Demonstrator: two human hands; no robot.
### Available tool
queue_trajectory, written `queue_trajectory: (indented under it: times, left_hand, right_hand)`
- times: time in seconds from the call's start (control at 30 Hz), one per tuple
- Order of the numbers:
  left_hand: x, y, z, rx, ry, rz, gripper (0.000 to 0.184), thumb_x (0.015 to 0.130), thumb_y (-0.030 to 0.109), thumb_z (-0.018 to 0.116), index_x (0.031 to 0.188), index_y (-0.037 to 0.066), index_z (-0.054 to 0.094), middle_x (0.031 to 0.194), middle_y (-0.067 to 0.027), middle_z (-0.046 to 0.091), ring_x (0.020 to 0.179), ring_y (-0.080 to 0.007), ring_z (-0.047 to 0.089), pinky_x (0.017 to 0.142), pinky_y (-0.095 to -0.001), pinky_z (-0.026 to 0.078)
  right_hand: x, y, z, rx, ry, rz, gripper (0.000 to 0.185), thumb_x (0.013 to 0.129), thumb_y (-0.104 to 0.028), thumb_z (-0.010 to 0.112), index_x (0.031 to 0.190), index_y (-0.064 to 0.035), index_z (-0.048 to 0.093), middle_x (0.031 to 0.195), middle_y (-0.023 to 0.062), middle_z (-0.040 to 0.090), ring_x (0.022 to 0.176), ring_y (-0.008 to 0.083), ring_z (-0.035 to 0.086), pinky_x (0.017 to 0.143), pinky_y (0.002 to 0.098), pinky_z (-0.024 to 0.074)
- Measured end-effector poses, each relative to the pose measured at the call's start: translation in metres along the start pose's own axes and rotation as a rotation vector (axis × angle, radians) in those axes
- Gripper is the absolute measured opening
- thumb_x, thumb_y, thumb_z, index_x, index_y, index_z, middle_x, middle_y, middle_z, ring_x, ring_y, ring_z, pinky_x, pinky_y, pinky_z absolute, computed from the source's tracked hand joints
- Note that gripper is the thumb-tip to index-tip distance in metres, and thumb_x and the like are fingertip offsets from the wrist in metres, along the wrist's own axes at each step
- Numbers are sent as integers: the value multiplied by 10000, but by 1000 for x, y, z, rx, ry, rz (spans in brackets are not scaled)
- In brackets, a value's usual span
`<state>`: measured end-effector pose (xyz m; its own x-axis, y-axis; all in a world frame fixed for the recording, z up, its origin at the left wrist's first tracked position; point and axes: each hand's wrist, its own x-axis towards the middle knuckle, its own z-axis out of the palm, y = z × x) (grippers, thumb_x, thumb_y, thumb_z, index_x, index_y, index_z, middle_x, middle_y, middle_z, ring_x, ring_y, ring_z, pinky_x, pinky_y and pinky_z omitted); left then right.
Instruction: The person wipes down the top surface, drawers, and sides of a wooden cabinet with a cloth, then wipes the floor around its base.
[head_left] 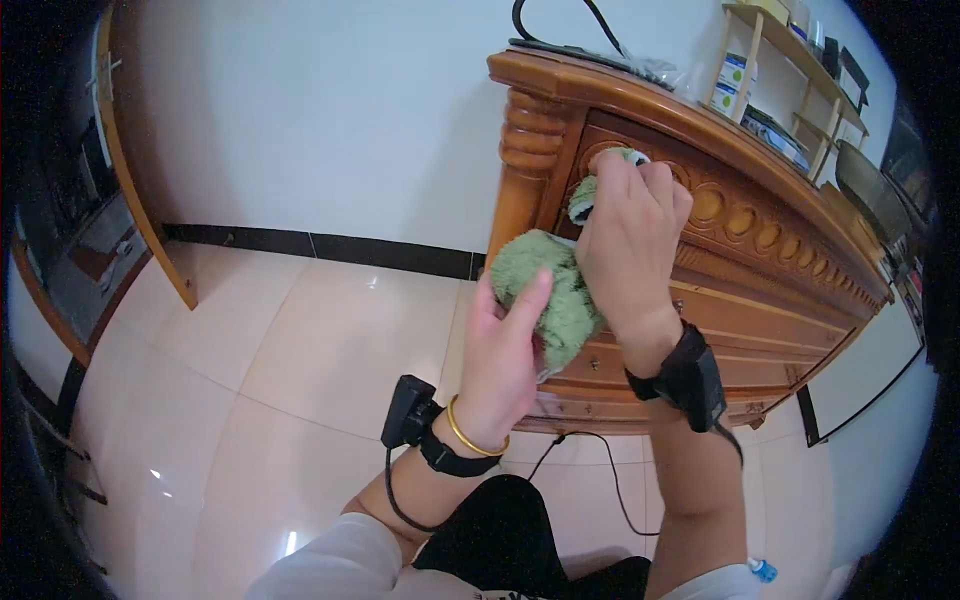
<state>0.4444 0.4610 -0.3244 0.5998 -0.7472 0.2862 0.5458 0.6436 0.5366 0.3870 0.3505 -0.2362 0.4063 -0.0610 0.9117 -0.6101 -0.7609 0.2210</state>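
A fuzzy green cleaning cloth [547, 290] is bunched up in front of the brown wooden chest of drawers [535, 190]. My left hand [505, 340] grips its lower bulk, thumb lying across the front. Higher up, against the carved top panel, my right hand [632, 240] is closed on another part of the green fabric, which pokes out past the fingers. Whether both parts belong to one cloth is hard to see behind the right hand. Black straps with small boxes and cables sit on both wrists.
Atop the chest stand a wooden shelf rack [775, 35] with boxes and a dark pan [868, 185] at the far end. A black cable [612, 470] trails over the tiled floor [300, 400] below. An open door [140, 190] is at the left.
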Motion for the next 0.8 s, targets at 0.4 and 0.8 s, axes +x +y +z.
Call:
queue_trajectory:
  times: [0.4, 0.8]
  left_hand:
    - [-2, -17, 10, 203, -54, -32, 348, 991, 147, 703, 1269, 7, 548, 1234, -92, 655, 1110, -166, 644, 952, -332, 546]
    - [-1, -28, 15, 171, -14, -17, 370, 984, 121, 708, 1294, 21, 531, 1237, -80, 646, 1105, -149, 642, 943, -329, 548]
  right_hand:
    - [-57, 49, -11, 946, 418, 643, 245, 961, 60, 542, 1187, -12, 601, 1088, 133, 663, 1060, 241, 662, 943, 368, 521]
    - [-47, 36, 14, 157, 237, 252, 388, 875, -61, 681, 1252, -147, 645, 1023, 89, 667, 1077, 290, 554, 957, 464, 329]
